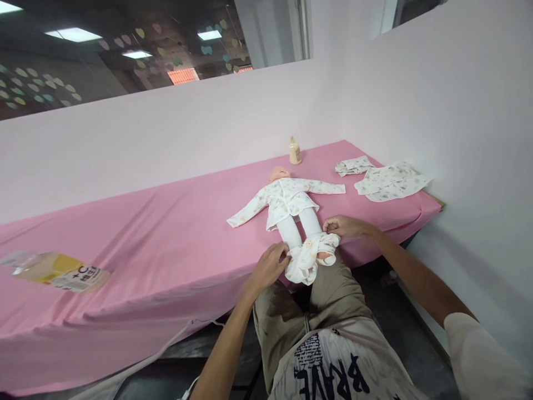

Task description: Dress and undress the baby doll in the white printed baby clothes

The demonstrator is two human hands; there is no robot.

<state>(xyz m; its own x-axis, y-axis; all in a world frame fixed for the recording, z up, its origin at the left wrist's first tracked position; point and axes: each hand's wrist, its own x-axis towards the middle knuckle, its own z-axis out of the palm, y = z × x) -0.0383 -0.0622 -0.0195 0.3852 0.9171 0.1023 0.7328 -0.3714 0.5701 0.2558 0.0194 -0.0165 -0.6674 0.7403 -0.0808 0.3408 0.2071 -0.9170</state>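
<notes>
I watch through one head-worn camera, facing forward and down. From just above a white, dark-lettered shirt [345, 358] and khaki trousers [337, 291] at the bottom edge, I look past the bare left hand [267, 265] and bare right hand [347, 225], fairly near, onto a long desk draped in pink cloth [187, 222]. Farther off, a plain white wall [208, 130] and wide, dark window [137, 39] fill my view's top.
</notes>
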